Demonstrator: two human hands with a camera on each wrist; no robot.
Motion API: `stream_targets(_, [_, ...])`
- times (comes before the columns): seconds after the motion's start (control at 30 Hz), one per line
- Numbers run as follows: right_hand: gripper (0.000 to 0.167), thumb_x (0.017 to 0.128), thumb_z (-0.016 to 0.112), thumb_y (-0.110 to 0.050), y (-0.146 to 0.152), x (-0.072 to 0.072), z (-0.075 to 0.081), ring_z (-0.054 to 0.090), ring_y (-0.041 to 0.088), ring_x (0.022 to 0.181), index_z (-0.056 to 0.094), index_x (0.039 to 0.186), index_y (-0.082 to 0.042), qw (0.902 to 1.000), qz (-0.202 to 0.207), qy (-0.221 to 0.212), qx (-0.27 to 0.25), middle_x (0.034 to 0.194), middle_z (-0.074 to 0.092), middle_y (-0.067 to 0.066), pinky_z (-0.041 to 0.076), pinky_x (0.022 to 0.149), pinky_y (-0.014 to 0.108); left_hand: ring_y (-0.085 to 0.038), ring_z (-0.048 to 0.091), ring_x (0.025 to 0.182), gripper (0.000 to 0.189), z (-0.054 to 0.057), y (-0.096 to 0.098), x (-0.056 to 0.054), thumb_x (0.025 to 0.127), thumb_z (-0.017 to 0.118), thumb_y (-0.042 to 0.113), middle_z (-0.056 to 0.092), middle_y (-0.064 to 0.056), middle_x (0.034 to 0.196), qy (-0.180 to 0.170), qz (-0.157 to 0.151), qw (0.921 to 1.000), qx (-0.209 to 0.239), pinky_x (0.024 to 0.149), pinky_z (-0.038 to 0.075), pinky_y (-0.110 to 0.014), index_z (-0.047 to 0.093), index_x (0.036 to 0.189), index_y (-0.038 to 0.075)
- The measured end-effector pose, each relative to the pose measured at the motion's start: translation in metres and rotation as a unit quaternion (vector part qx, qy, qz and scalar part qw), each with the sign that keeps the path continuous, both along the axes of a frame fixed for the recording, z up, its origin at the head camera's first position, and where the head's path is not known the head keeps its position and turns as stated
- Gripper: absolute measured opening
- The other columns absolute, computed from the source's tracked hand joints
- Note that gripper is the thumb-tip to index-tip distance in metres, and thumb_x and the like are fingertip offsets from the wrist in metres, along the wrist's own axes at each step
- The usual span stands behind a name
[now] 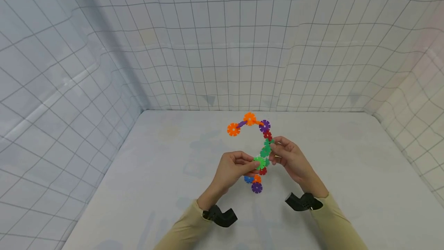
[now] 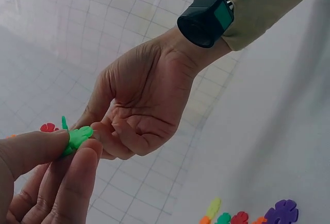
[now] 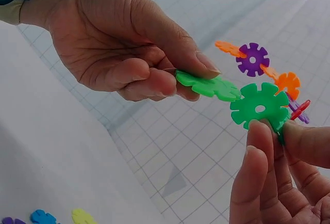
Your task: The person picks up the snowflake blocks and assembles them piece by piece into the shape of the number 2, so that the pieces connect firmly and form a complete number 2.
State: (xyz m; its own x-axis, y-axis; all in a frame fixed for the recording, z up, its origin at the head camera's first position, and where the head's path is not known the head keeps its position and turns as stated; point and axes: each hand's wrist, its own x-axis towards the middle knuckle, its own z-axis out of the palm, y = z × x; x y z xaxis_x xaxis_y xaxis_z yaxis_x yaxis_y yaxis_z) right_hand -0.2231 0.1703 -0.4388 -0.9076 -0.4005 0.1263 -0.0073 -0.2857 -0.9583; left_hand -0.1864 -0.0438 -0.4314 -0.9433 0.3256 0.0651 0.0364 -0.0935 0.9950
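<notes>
Past beige fabric sleeves [image 1: 184,228], pinching a bright-green, notched plastic disc [image 1: 259,163] in left hand [image 1: 234,169] and a multicoloured plastic disc chain [image 1: 265,151] in right hand [image 1: 290,160], above white table [image 1: 173,138]. Likely light, stiff; best pinched edgewise.

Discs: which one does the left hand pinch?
The light green disc; the dark green disc beside it is outside the grip of the left hand.

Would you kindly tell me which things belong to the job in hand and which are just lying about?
In the job: left hand, right hand, light green disc, chain of discs.

Lying about, perhaps as spares: blue disc, purple disc, yellow disc.
</notes>
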Motion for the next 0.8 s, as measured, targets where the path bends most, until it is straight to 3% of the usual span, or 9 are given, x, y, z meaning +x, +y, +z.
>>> stream_targets(0.2, [0.003, 0.098, 0.054, -0.011, -0.002, 0.001, 0.001, 0.060, 0.013, 0.068, 0.057, 0.100, -0.011, 0.9991, -0.024, 0.018, 0.028, 0.077, 0.064, 0.001, 0.053, 0.063, 0.024, -0.027, 0.070, 0.073, 0.020, 0.000, 0.000, 0.000, 0.085, 0.072, 0.008, 0.070, -0.016, 0.083, -0.002, 0.009, 0.9999, -0.008, 0.069, 0.056, -0.040, 0.065, 0.093, -0.008])
stream_targets(0.37, [0.004, 0.095, 0.057, -0.008, -0.006, 0.004, 0.002, 0.062, 0.016, 0.067, 0.056, 0.098, -0.005, 0.9965, -0.050, 0.049, 0.045, 0.080, 0.064, 0.011, 0.054, 0.062, 0.026, -0.035, 0.069, 0.075, 0.022, -0.004, 0.000, -0.002, 0.085, 0.073, 0.011, 0.070, -0.016, 0.081, -0.001, 0.026, 0.9997, -0.001, 0.067, 0.057, -0.038, 0.065, 0.093, -0.008])
stream_targets(0.57, [0.012, 0.095, 0.057, -0.004, -0.010, 0.009, 0.005, 0.063, 0.017, 0.064, 0.051, 0.097, 0.006, 0.9920, -0.069, 0.093, 0.051, 0.076, 0.064, 0.007, 0.055, 0.062, 0.029, -0.023, 0.069, 0.067, 0.021, -0.007, 0.003, -0.001, 0.086, 0.072, 0.010, 0.068, -0.015, 0.078, 0.000, 0.056, 0.9982, 0.023, 0.067, 0.057, -0.037, 0.064, 0.091, -0.009])
stream_targets(0.8, [0.016, 0.095, 0.055, -0.001, -0.011, 0.011, 0.008, 0.063, 0.026, 0.063, 0.051, 0.100, 0.014, 0.9870, -0.069, 0.130, 0.065, 0.075, 0.063, 0.009, 0.056, 0.063, 0.031, -0.015, 0.067, 0.062, 0.017, -0.011, 0.008, 0.001, 0.087, 0.068, 0.002, 0.066, -0.018, 0.077, 0.033, 0.074, 0.9956, 0.047, 0.064, 0.057, -0.033, 0.061, 0.090, -0.013])
